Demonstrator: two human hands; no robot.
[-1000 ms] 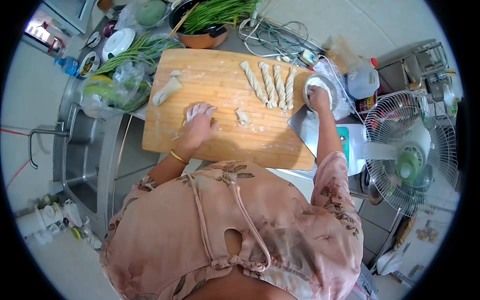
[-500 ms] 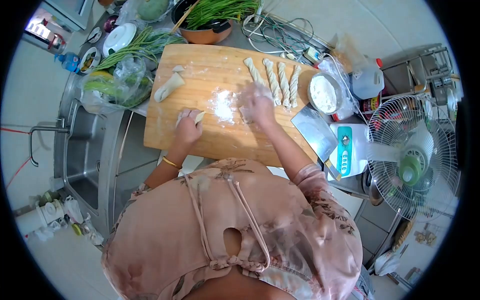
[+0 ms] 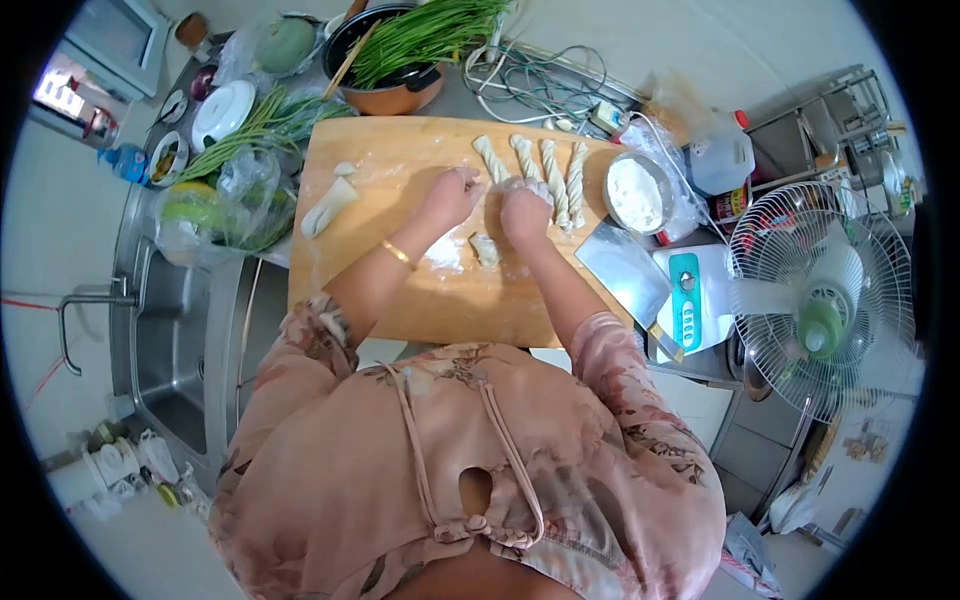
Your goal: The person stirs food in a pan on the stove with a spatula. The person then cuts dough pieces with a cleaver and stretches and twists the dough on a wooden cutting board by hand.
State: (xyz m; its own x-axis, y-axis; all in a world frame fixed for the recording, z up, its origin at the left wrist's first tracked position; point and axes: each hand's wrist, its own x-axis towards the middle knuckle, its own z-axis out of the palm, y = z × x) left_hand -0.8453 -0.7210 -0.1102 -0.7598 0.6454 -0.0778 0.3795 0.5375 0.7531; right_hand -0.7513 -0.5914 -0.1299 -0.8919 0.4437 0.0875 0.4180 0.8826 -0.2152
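My left hand (image 3: 455, 193), its fingers curled together, is over the upper middle of the wooden board (image 3: 410, 320). Whatever may be between its fingertips is hidden. Close beside it, my right hand (image 3: 527, 212) is closed over the lower end of the leftmost dough twist (image 3: 489, 158), covering that end. More twists lie to the right, among them a long dough twist (image 3: 576, 182). A short lump of dough (image 3: 485, 250) sits below my hands near a patch of flour (image 3: 443, 254). At the board's left lie a dough log (image 3: 328, 208) and a small dough piece (image 3: 344, 169).
Right of the board are a bowl of flour (image 3: 636, 193), a cleaver (image 3: 628, 272), a kitchen scale (image 3: 690, 300) and a fan (image 3: 822, 300). Behind stands a pot (image 3: 395, 97) with green stalks. Bagged vegetables (image 3: 225, 205) and a sink (image 3: 170, 340) are leftward.
My left hand has moved up and right, from the board's lower left to beside my right hand. My right hand has come to rest at the twist; the dough lump now lies clear below it.
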